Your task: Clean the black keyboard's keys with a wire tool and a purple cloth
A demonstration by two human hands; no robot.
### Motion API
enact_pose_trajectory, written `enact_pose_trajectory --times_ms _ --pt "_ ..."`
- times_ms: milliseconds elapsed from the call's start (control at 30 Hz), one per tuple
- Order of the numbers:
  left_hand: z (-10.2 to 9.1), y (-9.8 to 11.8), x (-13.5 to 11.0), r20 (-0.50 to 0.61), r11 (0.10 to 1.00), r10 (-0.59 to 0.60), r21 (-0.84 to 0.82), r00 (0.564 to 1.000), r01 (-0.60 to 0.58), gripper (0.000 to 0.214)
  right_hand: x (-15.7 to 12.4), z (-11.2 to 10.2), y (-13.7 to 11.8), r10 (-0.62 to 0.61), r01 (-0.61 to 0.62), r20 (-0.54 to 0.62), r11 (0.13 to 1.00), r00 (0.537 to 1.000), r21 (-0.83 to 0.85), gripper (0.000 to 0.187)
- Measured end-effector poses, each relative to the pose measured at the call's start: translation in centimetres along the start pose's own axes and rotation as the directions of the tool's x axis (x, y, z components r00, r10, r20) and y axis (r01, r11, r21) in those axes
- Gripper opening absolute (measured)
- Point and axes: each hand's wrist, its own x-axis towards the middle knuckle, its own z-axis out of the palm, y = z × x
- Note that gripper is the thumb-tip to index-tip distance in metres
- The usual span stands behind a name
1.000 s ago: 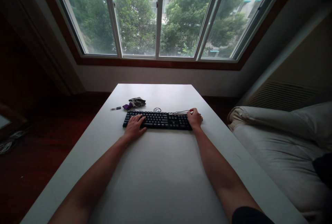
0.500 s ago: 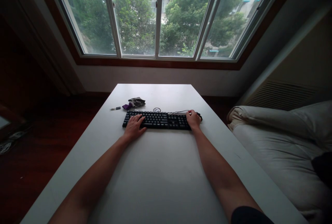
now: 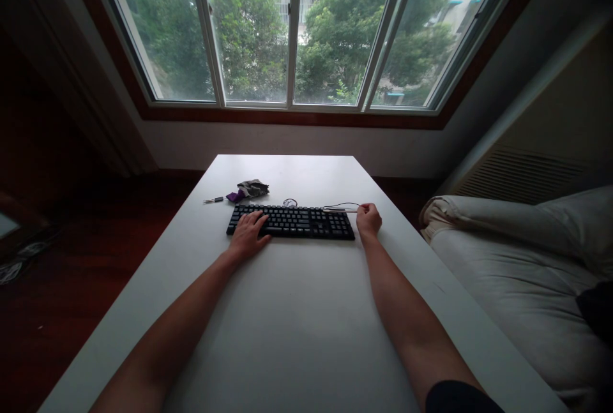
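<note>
A black keyboard (image 3: pixel 297 221) lies across the middle of the white table (image 3: pixel 297 311). My left hand (image 3: pixel 249 233) rests flat on the keyboard's left end, fingers stretched over the keys. Just off the keyboard's right end, my right hand (image 3: pixel 368 220) is closed in a pinch on a thin cable (image 3: pixel 341 207) that runs along the keyboard's far edge. A small loop of the same cable (image 3: pixel 289 202) lies behind the keyboard's middle.
A crumpled grey and purple cloth (image 3: pixel 249 189) and a small metal pin-like item (image 3: pixel 213 200) lie behind the keyboard at left. A white sofa (image 3: pixel 522 272) stands right of the table. A dark wood floor (image 3: pixel 71 272) is at left, and a wide window (image 3: pixel 292 30) beyond.
My right hand has left the keyboard's right end and moved a little to the right, now pinching the cable. The left hand has stayed put.
</note>
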Motion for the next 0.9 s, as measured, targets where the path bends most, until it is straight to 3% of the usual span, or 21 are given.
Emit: enact_pose_trajectory --times_ms 167,667,900 --pt "0.1 -0.1 -0.1 -0.005 1.000 0.002 0.005 1.000 -0.002 0.061 -0.1 0.3 0.2 -0.015 0.014 -0.008 1.000 1.000 -0.007 0.025" --pt "0.1 0.2 0.0 0.001 1.000 -0.009 -0.002 1.000 0.009 0.061 -1.2 0.7 -1.1 -0.132 0.138 0.166 0.990 0.977 -0.025 0.028" --pt "0.1 0.0 0.0 -0.002 1.000 0.000 0.004 1.000 0.000 0.062 -0.1 0.7 0.3 -0.051 0.049 0.032 0.997 0.998 0.056 0.029"
